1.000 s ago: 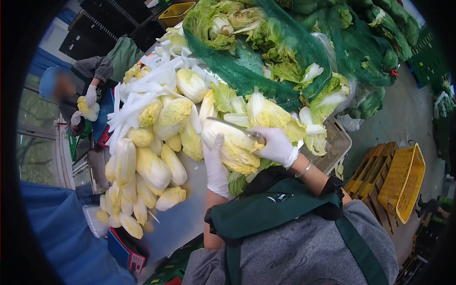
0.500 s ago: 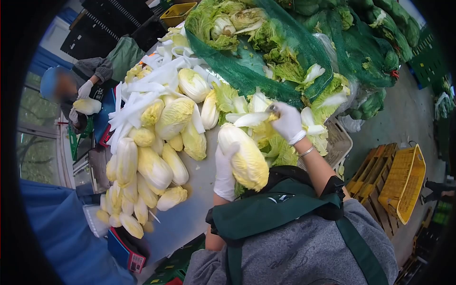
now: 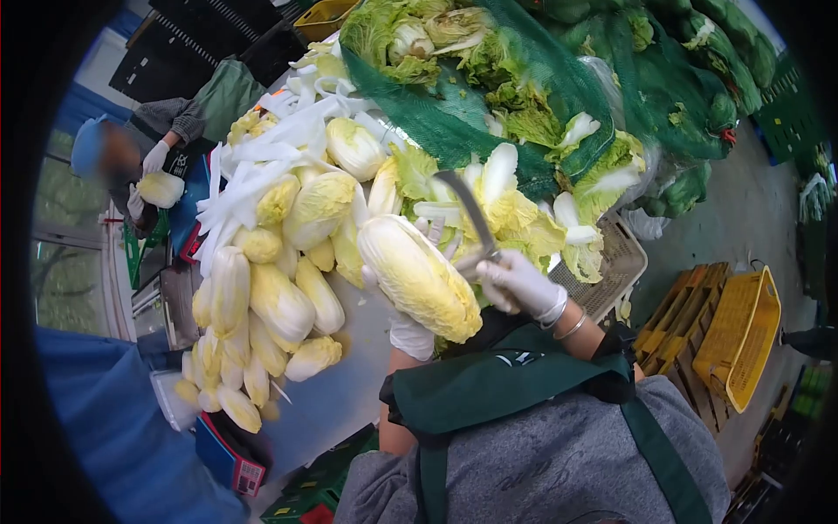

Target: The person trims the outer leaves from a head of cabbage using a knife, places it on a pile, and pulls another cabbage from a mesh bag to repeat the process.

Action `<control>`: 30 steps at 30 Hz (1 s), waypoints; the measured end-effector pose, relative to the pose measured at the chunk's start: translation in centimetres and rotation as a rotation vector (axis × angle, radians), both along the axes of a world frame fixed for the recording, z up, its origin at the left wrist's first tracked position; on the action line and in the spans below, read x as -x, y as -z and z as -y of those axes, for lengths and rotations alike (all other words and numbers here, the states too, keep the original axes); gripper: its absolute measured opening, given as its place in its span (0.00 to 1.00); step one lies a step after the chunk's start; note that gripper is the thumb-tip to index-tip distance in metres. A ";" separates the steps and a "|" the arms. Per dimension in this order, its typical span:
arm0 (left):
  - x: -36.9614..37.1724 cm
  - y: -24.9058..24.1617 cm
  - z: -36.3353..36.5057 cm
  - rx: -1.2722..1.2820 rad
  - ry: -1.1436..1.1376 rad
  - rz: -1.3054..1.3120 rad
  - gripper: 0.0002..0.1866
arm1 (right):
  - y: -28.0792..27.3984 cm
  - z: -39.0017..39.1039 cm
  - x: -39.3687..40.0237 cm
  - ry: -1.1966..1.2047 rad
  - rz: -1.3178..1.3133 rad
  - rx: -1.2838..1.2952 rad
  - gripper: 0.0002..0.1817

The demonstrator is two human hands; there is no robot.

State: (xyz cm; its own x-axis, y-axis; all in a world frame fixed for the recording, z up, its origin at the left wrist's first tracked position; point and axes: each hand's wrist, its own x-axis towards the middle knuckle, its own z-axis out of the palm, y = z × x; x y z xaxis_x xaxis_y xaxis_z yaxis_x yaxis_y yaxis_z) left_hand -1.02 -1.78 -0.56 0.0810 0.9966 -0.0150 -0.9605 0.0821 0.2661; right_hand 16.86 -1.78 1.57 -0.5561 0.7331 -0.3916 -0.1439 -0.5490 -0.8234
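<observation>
As your left hand (image 3: 407,328) cradles the cabbage (image 3: 417,278) by the near edge of the tabletop (image 3: 327,406), right hand (image 3: 527,286) gripping the knife (image 3: 472,210), expect firm weight and fragile leaves; support its middle.

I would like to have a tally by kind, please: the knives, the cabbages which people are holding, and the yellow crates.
Knives: 1
Held cabbages: 2
Yellow crates: 2
Total: 5

Table surface (image 3: 325,410): passage is afforded at near side; blocked leftward by piled cabbages (image 3: 279,307), forward by green netting (image 3: 410,120), centrally by held knife (image 3: 472,210).
</observation>
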 end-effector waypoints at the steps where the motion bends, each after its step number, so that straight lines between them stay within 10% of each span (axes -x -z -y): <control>1: 0.0 -0.5 0.2 -0.016 -0.010 -0.177 0.49 | -0.2 0.8 0.6 0.032 -0.019 0.020 0.26; 6: 2.8 -0.9 0.3 -0.037 0.062 -0.809 0.48 | -0.9 0.5 0.9 0.154 -0.032 -0.219 0.30; 11: 1.6 -1.0 0.4 0.201 -0.006 -0.579 0.45 | -0.4 1.0 1.2 0.163 0.302 -0.579 0.25; 17: 2.6 -0.4 0.8 0.086 0.093 -0.306 0.47 | 0.5 0.6 -0.3 0.265 0.252 -0.340 0.14; 23: 3.9 -2.2 1.5 -0.117 0.023 -1.140 0.45 | 0.1 0.1 -1.0 0.369 0.658 -0.775 0.13; 30: 1.9 -4.6 2.3 -0.136 -0.142 -1.483 0.42 | -3.8 -0.7 0.5 0.294 0.904 -1.350 0.20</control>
State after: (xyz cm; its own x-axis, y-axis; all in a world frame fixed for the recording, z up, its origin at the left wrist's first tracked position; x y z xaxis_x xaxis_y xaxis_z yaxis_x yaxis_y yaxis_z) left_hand -2.88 -4.05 4.08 -0.0194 0.9951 0.0969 0.1852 -0.0916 0.9784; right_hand 16.36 -1.09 5.42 -0.3061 0.8240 0.4767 0.6542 0.5458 -0.5235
